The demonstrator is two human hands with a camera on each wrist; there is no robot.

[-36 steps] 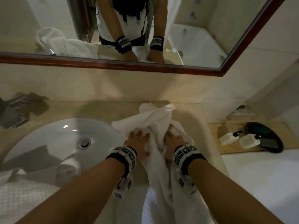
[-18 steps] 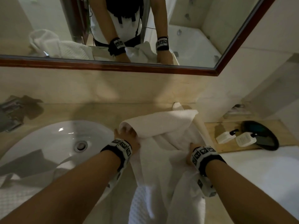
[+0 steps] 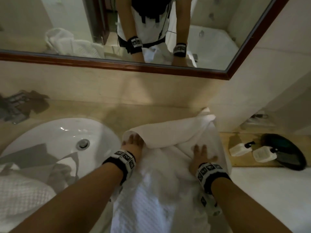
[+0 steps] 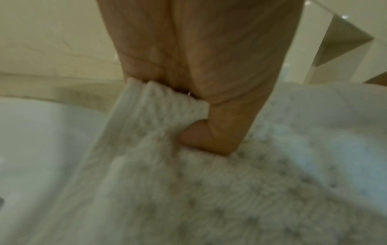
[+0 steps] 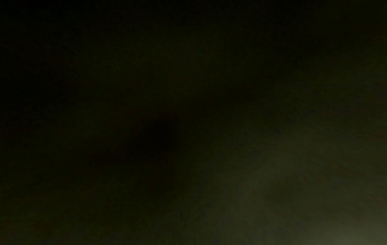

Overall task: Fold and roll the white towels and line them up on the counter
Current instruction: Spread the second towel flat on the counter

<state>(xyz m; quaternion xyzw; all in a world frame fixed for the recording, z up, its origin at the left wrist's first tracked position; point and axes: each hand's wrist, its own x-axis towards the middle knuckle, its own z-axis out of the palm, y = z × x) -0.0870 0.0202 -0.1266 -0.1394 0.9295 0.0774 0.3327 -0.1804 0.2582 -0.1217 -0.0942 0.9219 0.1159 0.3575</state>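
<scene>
A white waffle-weave towel (image 3: 168, 137) lies on the beige counter (image 3: 134, 113) right of the sink, its near part hanging over the front edge. A fold runs across its far end. My left hand (image 3: 133, 142) pinches the towel's left edge next to the basin; the left wrist view shows my left hand (image 4: 199, 116) with thumb and fingers curled on the towel (image 4: 167, 165) there. My right hand (image 3: 201, 153) lies flat on the towel's right side, fingers spread. The right wrist view is dark.
A white sink basin (image 3: 55, 145) sits left of the towel, with another white towel (image 3: 21, 195) heaped at its near left. Two small white pump bottles (image 3: 252, 151) and a dark round dish (image 3: 286, 150) stand on a lower wooden shelf at right. A framed mirror (image 3: 117, 63) hangs above.
The hands moved apart from the towel's middle, spreading a fold across the counter. The right hand went from gripping the cloth to lying flat on it.
</scene>
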